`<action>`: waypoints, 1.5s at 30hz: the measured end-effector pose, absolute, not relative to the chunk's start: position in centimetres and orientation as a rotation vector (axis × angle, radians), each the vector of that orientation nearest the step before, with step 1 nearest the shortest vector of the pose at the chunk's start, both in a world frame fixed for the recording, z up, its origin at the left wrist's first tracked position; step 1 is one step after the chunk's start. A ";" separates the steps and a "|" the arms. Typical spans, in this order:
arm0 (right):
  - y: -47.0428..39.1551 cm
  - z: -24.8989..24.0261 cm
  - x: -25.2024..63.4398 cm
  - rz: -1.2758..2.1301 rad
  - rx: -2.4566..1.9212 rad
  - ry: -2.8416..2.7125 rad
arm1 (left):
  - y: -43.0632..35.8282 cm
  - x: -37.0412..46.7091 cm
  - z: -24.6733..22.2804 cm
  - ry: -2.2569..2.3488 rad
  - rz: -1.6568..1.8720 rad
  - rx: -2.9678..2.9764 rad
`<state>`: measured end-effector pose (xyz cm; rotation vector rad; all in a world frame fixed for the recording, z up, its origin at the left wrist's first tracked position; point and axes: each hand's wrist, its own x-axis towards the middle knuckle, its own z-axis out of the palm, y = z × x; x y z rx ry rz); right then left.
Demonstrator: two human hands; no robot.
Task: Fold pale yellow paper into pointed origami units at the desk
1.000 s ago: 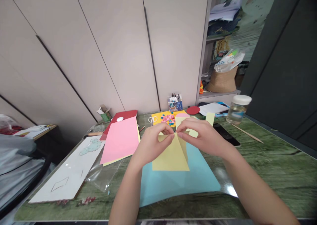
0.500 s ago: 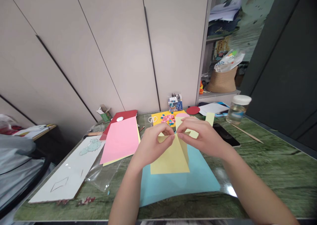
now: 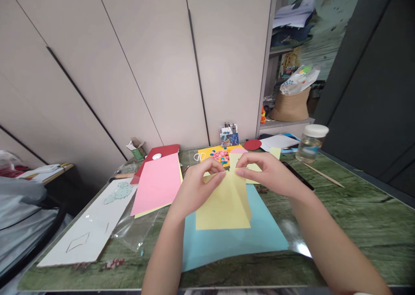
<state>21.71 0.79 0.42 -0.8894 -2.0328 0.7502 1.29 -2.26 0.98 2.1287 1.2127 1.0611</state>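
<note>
Head cam, so everything's from above. Left hand point(image 3: 202, 184) has thumb and fingertips closed in a narrow pinch on the top edge of the yellow paper point(image 3: 220, 210). Right hand point(image 3: 264, 171) is doing pretty much the same just beside it, tight pinch, other fingers curled, and there's only a small gap between the two hands. The paper slopes down from the fingers toward the person, kinda creased up top, with another layer peeking out behind its right side. It's over the blue sheet point(image 3: 233, 245), can't tell if the bottom edge is actually touching it.

All this is on a green table point(image 3: 356, 230). Off to the left there's a pink sheet point(image 3: 157, 187) partly over a red folder point(image 3: 165, 149), then a white board point(image 3: 94, 221) with a cactus drawing, and a clear bag point(image 3: 138, 228) between the board and the blue sheet. Behind the hands: scissors point(image 3: 200, 157) with white handles, a pile of pink and blue bits point(image 3: 220, 156), a pen box point(image 3: 229, 136) by the cabinet, and a red circle point(image 3: 252, 144). Right side has a phone point(image 3: 300, 178) partly hidden by the right hand, a wooden stick point(image 3: 325, 176) and a jar point(image 3: 311, 144) with a white lid.
</note>
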 end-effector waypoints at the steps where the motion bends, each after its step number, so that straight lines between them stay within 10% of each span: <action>1: 0.9 0.4 21.8 0.752 -0.894 -2.029 | -2.2 1.2 0.9 1.230 1.059 2.123; 28: 2.9 -0.3 23.2 1.079 -0.844 -1.674 | -1.7 0.0 0.8 1.266 1.103 1.987; 45: 2.4 -0.7 21.8 0.709 -0.793 -1.295 | -1.8 0.3 0.5 1.138 1.349 2.001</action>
